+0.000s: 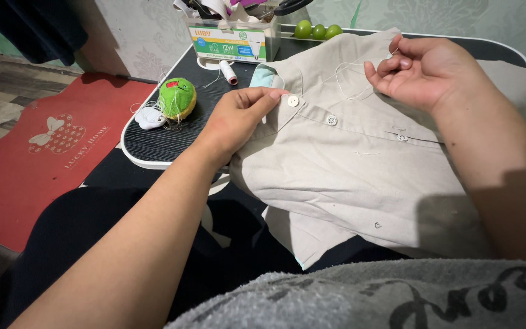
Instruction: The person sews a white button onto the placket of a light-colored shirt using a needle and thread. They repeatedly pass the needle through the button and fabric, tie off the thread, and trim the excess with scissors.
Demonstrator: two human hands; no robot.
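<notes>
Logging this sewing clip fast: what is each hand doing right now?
Left hand: fingers pinched on the beige shirt beside a white button.
Right hand: fingers curled, pinching a white thread.

A beige shirt (pixel 360 164) is lying spread across the dark ribbed desk (pixel 153 137) and the person's lap. The left hand (pixel 238 119) is pinching the shirt placket just beside a white button (pixel 293 101). The right hand (pixel 424 70) is hovering above the shirt, its grip pulling a thin white thread (pixel 351 79) taut. A green pincushion (pixel 177 97), a white thread spool (pixel 228 72) and a cardboard box (pixel 232 39) are sitting on the desk nearby.
</notes>
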